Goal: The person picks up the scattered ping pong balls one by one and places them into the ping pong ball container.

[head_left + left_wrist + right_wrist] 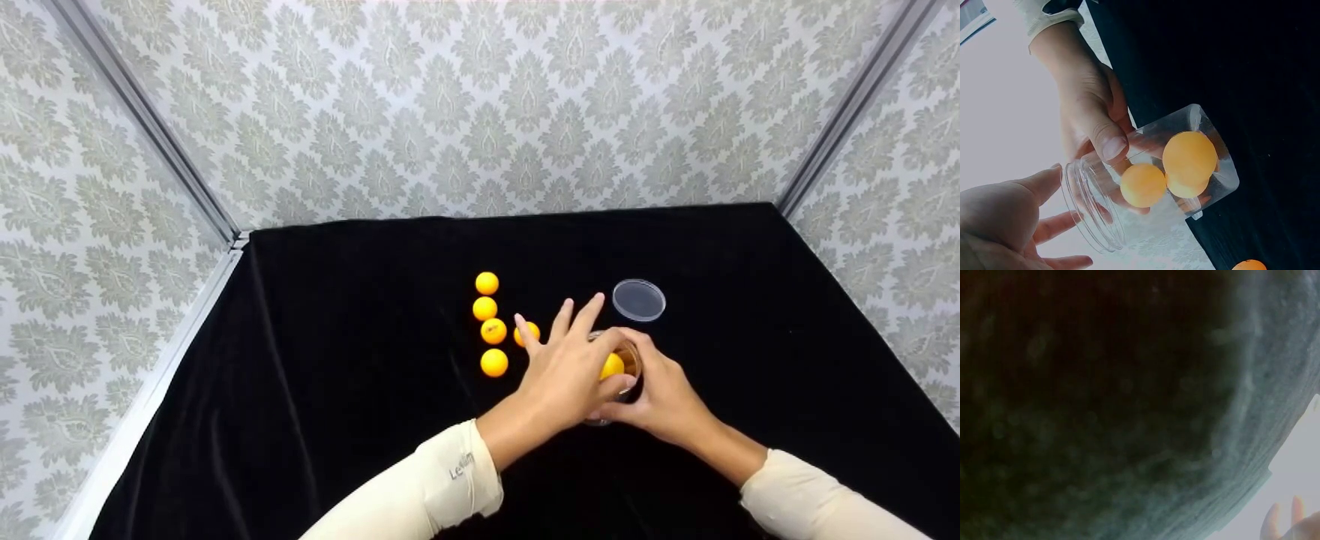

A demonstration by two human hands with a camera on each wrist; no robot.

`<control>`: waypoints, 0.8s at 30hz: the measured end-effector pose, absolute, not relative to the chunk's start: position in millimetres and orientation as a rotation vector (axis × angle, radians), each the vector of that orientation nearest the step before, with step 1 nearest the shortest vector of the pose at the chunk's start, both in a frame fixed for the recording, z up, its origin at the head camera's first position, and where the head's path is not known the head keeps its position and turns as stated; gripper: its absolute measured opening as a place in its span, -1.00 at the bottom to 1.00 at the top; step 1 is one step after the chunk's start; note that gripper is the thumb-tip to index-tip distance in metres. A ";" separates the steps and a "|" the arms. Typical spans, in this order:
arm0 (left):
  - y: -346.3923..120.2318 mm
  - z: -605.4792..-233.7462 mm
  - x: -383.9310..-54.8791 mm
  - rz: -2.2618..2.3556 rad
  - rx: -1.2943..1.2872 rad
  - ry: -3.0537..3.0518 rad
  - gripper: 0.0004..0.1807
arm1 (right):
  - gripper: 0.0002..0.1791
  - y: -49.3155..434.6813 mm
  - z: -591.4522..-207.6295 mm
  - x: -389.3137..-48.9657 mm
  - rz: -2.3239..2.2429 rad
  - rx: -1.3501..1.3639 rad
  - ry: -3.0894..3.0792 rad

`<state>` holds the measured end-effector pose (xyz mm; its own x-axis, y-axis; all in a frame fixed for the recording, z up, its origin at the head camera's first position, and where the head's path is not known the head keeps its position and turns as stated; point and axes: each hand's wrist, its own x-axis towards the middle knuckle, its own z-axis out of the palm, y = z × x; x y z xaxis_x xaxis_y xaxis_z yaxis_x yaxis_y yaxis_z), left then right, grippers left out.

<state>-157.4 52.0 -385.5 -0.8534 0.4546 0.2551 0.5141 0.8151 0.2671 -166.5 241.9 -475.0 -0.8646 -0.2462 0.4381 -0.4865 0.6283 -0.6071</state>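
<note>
Apparently partway along: three orange balls show inside the one clear jar, at right, while five loose balls remain on the black cloth to its left. One lid lies off, beyond the jar. The right hand grips it; the left hand, fingers extended, is at its mouth.

The right hand grips the clear jar round its side; the left hand, fingers spread, is at its mouth.

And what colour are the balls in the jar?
The balls are yellowish orange, showing best through the clear jar in the left wrist view.
</note>
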 end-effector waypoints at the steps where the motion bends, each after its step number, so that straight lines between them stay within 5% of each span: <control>1: 51.8 -385.6 -157.4 -0.488 -0.761 -2.819 -0.52 | 0.22 241.8 -475.0 -166.6 1.087 0.592 -2.539; 24: 32.1 -387.4 -165.9 -0.501 -0.716 -2.788 -0.55 | 0.23 241.8 -475.3 -168.9 1.126 0.669 -2.490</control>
